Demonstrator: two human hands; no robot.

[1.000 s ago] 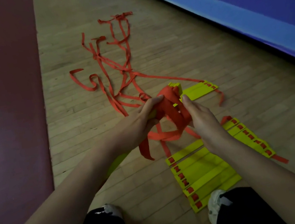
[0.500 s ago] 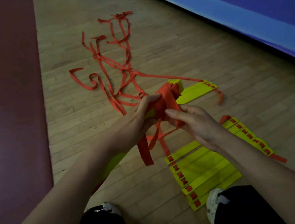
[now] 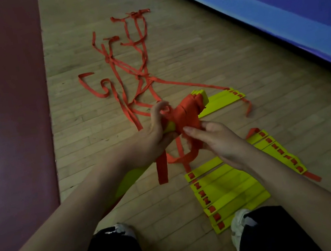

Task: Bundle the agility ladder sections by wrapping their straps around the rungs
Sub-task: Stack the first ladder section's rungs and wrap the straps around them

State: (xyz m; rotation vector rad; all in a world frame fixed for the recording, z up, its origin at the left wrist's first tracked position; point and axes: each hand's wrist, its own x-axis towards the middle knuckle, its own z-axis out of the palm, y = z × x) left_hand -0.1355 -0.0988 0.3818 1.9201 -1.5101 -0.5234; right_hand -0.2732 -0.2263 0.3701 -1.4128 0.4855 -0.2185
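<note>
Head view: my left hand (image 3: 151, 137) gripped the bundle (image 3: 188, 111) of stacked rungs above the floor (image 3: 235, 51), fingers closed round it; right hand (image 3: 218, 140) fingers pinched its strap (image 3: 184, 158). Risk, I judged: slack wraps slipping off, loose straps (image 3: 126, 72) snagging. Counted: one bundle held, two rung groups on the floor, nine in the nearer group (image 3: 229, 189).

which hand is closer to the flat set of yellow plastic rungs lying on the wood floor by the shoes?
Right. The right hand hovers directly over the flat set of yellow plastic rungs, pinching red strap. The left hand sits further left, gripping the strap-wrapped rung bundle.
</note>
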